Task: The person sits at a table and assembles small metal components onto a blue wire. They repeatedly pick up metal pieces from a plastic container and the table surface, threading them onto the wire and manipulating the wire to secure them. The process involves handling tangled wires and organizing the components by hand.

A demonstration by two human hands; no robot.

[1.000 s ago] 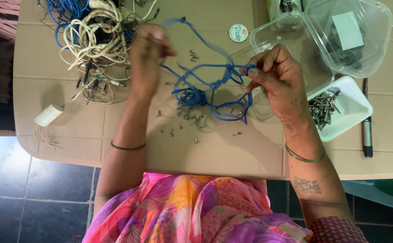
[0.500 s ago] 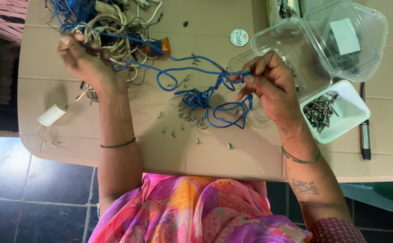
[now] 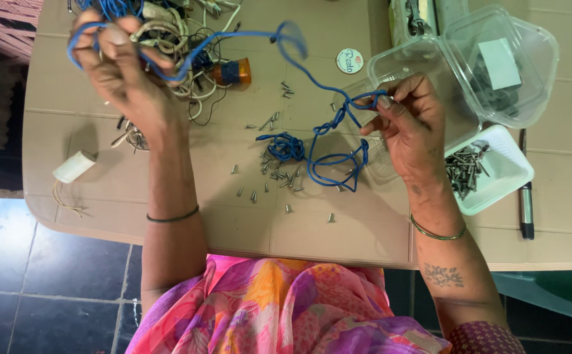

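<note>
A person's left hand point(image 3: 119, 62) is raised at far left, gripping one end of a blue wire point(image 3: 247, 36). The right hand point(image 3: 407, 124) pinches its knotted loops above the desk point(image 3: 338, 229), where small screws point(image 3: 273, 174) lie scattered beneath.

Left hand point(image 3: 119, 65): bare, with no ring visible.
Left wrist: one thin dark bangle point(image 3: 172, 216) circled it.
Right hand point(image 3: 407, 124): bare, with short plain nails.
Right wrist: a thin metal bangle point(image 3: 437, 233), golden-green in tone, sat on it.
Right forearm: a small dark floral tattoo point(image 3: 443, 275) marked it.
Clothing: a garment point(image 3: 286, 308) printed in pink, orange, yellow and purple; a maroon patterned sleeve point(image 3: 486, 337) covered the right upper arm.
</note>
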